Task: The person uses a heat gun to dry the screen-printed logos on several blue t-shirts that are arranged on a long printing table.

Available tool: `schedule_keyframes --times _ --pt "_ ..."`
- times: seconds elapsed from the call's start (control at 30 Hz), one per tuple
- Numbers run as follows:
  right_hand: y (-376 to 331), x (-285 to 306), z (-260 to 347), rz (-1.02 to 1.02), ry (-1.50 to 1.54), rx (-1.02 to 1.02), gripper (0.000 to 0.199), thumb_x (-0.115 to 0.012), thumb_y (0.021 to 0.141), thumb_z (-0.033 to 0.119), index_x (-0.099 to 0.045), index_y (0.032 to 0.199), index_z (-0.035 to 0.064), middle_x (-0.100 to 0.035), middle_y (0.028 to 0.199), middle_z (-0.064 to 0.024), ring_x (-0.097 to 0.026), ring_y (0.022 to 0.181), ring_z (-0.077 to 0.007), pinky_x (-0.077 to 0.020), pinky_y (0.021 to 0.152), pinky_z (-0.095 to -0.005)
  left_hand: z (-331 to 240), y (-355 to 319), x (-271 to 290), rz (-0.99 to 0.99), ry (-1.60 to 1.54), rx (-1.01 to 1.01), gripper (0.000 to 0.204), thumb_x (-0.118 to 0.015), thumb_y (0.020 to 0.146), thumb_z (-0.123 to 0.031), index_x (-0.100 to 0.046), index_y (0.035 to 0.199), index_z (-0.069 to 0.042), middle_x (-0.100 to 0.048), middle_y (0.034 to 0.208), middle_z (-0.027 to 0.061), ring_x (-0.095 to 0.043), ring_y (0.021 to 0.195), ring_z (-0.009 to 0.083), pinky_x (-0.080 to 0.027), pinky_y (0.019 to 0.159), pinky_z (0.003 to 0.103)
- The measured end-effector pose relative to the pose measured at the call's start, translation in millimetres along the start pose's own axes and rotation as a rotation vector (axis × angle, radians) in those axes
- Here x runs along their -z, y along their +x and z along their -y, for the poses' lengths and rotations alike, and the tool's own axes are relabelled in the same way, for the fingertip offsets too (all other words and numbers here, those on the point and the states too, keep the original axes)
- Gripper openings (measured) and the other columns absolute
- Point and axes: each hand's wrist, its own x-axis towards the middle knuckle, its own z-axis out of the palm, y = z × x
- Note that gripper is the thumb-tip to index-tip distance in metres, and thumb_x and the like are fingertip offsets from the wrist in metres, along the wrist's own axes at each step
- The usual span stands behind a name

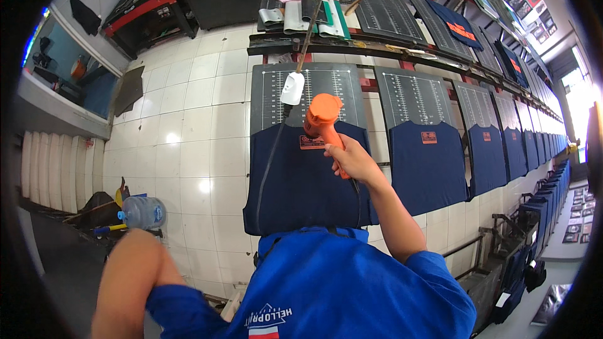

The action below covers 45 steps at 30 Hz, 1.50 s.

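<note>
orange plastic hand-held blower [324,110] with a round housing is poised over the neck end of a navy-blue fabric shirt [308,188], its handle grasped by the right hand [353,159], probably to keep the fingers off the housing. the shirt lies spread on a dark board with white ruled scales [267,81], which seems to keep the cloth smooth; a small orange rectangular print [312,144] shows just beside the blower. a white plastic socket [292,90] dangles on a cord, likely so that the black cable [269,163] can reach; the left hand is out of sight, so its grip cannot be told
</note>
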Motion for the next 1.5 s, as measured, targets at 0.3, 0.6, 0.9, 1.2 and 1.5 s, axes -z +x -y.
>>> schedule_keyframes --times 0.3,0.6,0.9,1.2,1.5 --pt "-17.8 8.6 -12.8 -0.041 0.000 -0.027 0.034 -0.057 0.096 0.023 -0.053 0.118 -0.0024 -0.061 0.086 -0.0053 -0.057 0.058 -0.0098 -0.0505 0.050 -0.0256 -86.1 -267.1 -111.4 0.612 -0.584 1.301 0.033 -0.045 0.104 -0.026 -0.064 0.107 0.001 -0.067 0.112 0.0154 -0.065 0.105 0.0277 -0.048 0.093 0.036" --pt "-27.5 7.6 -14.3 -0.100 -0.058 -0.085 0.034 -0.056 0.098 0.023 -0.054 0.120 -0.0020 -0.064 0.091 -0.0056 -0.056 0.060 -0.0074 -0.0512 0.054 -0.0243 -113.0 -396.0 -170.4 1.035 -0.026 1.014 0.053 -0.052 0.100 -0.029 -0.044 0.138 0.007 -0.043 0.145 0.0250 -0.036 0.139 0.0406 -0.029 0.115 0.046" --pt "-37.6 15.6 -20.0 -0.138 0.021 -0.073 0.031 -0.057 0.097 0.023 -0.054 0.116 -0.0008 -0.062 0.086 -0.0044 -0.057 0.059 -0.0086 -0.0494 0.050 -0.0240 -96.1 -412.9 -193.9 1.220 0.039 0.802 0.066 -0.049 0.099 -0.040 -0.036 0.143 0.008 -0.033 0.152 0.0254 -0.027 0.144 0.0414 -0.021 0.118 0.051" --pt "-47.3 13.1 -26.4 -0.218 0.150 -0.069 0.030 -0.056 0.097 0.022 -0.055 0.117 -0.0009 -0.063 0.091 -0.0060 -0.057 0.060 -0.0082 -0.0515 0.054 -0.0248 -100.9 -409.2 -188.8 1.283 0.014 0.749 0.068 -0.049 0.099 -0.042 -0.035 0.145 0.007 -0.034 0.153 0.0223 -0.025 0.145 0.0395 -0.020 0.119 0.050" --pt "-52.9 16.0 -34.9 -0.231 0.205 -0.071 0.032 -0.055 0.099 0.022 -0.054 0.121 -0.0021 -0.063 0.093 -0.0065 -0.057 0.061 -0.0081 -0.0525 0.054 -0.0251 -102.8 -403.2 -183.6 1.307 -0.073 0.696 0.065 -0.051 0.098 -0.039 -0.035 0.147 0.001 -0.035 0.152 0.0209 -0.026 0.143 0.0412 -0.023 0.118 0.051"
